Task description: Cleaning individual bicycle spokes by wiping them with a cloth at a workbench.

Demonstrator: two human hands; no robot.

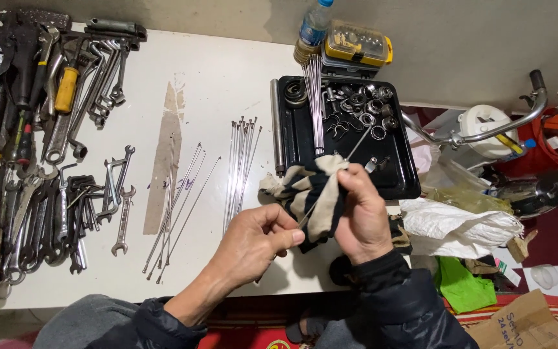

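Two hands (305, 226), one striped rag (311, 194), one thin spoke (356, 143), pinched.

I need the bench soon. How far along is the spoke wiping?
Possibly done: a neat row of spokes and looser ones lie on the table, though which are wiped is unclear. In hand: the left hand holds one spoke, the right hand wraps a striped rag round it. Apparently left: the bundle in the black tray.

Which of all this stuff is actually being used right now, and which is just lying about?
In use:
left hand, pinching the spoke
right hand, gripping the rag
spoke
rag

Lying about:
wrenches
loose spokes
black tray of metal rings
bottle
yellow case
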